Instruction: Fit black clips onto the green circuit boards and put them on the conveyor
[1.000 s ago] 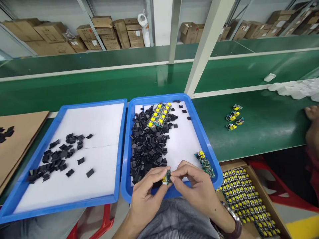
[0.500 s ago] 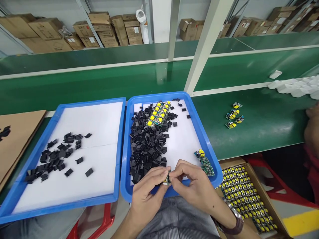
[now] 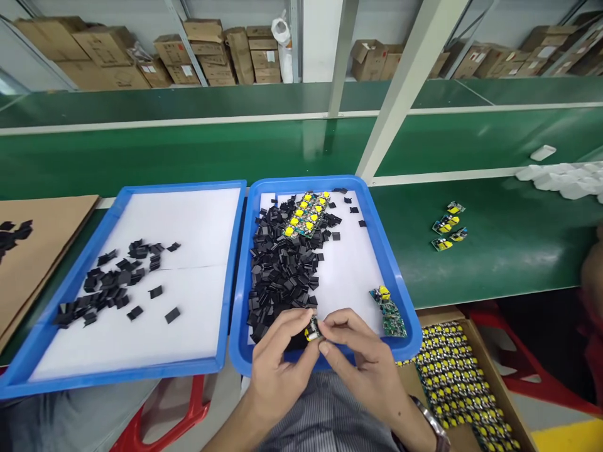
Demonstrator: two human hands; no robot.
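My left hand (image 3: 277,361) and my right hand (image 3: 362,358) meet over the near edge of the right blue tray (image 3: 400,295). Both pinch one small circuit board (image 3: 312,329) with a yellow part between their fingertips. Just behind my fingers lies a heap of small black pieces (image 3: 282,270). A panel of boards with yellow parts (image 3: 306,216) rests on the heap's far end. Two loose green boards (image 3: 387,309) lie in the tray right of my right hand.
A left blue tray (image 3: 117,370) holds scattered black pieces (image 3: 113,282). A cardboard box of boards (image 3: 459,383) sits low at the right. Several small boards (image 3: 447,226) lie on the green belt, white parts (image 3: 560,179) farther right. Another person's arm (image 3: 591,276) shows at the right edge.
My fingers have turned the small board between them, and its yellow part now faces up. The camera has shifted slightly; the trays have stayed put.
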